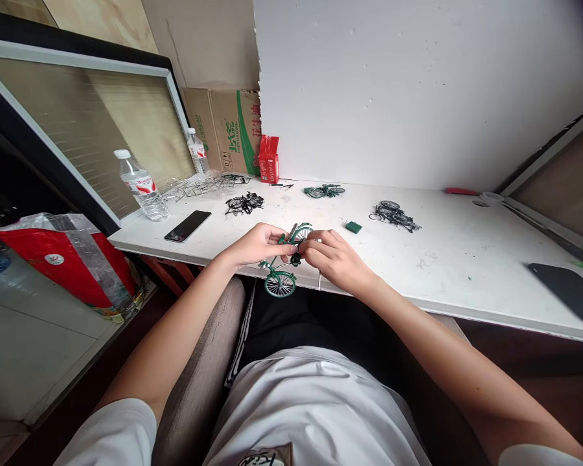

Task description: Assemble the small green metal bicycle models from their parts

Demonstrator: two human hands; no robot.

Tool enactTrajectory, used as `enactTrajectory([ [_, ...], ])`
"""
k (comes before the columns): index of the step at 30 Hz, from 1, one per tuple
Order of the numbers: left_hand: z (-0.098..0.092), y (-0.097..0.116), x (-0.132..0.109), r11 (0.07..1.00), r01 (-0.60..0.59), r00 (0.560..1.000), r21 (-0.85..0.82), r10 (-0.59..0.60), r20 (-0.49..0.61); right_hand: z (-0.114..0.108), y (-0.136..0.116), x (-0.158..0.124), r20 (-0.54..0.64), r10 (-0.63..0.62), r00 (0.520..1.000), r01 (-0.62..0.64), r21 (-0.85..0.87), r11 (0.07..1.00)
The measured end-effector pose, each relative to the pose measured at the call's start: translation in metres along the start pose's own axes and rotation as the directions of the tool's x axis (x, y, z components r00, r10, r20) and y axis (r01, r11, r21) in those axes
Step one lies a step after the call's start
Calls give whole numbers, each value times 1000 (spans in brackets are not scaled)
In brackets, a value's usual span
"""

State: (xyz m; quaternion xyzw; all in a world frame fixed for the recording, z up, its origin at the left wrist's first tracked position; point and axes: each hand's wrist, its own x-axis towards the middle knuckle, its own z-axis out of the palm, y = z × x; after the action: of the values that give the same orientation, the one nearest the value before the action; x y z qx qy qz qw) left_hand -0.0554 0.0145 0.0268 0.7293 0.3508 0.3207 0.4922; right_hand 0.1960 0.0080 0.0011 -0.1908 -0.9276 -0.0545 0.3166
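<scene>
A small green model bicycle (pixel 280 285) is tilted between my hands at the table's front edge, its spoked front wheel towards me. My left hand (pixel 258 244) is closed on the frame, thumb and fingers pinching it near the saddle. My right hand (pixel 333 259) has its fingers bent and pressed together at the middle of the bicycle, by the black crank parts. Whether a small part sits between those right fingertips is hidden. Below the right hand, a thin pale stick (pixel 319 279) points down past the table edge.
On the white table (pixel 447 259) lie another green model bicycle (pixel 324 191), dark model bicycles (pixel 245 203) (pixel 394 215), a green block (pixel 353 227) and a phone (pixel 188 226). Water bottles (pixel 143 188), wire-like part frames (pixel 208 186) and a red box (pixel 269 160) stand left. A dark pad (pixel 566 291) lies right.
</scene>
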Motion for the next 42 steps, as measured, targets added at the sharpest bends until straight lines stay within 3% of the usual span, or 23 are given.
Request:
enactTrajectory([
  [3,-3,-5,1,1000,14,1000,3,-14,-10,7,3,0,-50,31,998,-26,113,993],
  [5,-4,-6,1,1000,14,999,8,-14,-36,10,7,-2,-172,91,981,-54,212,976],
  [8,-4,-6,1,1000,7,995,14,-6,-97,12,9,-4,-337,330,882,-191,383,904],
  [10,-3,-6,2,1000,1,989,13,1,-149,11,7,-3,-308,521,796,-315,524,791],
  [12,0,-6,3,1000,-13,979,13,15,-201,10,4,-1,-214,619,755,-396,603,692],
  [18,14,-2,2,994,-73,938,87,98,-332,13,-5,5,-127,677,725,-504,573,647],
  [24,30,4,0,939,-125,877,319,255,-407,22,-5,5,-116,728,676,-536,601,593],
  [32,36,3,-2,836,-156,804,525,417,-425,21,-7,6,-120,750,651,-536,626,566],
  [36,39,11,-7,733,-198,772,651,525,-357,12,-12,9,-97,764,638,-548,639,539],
  [42,50,18,-15,465,-132,716,876,655,-240,0,-25,13,-230,716,659,-578,456,677],
])
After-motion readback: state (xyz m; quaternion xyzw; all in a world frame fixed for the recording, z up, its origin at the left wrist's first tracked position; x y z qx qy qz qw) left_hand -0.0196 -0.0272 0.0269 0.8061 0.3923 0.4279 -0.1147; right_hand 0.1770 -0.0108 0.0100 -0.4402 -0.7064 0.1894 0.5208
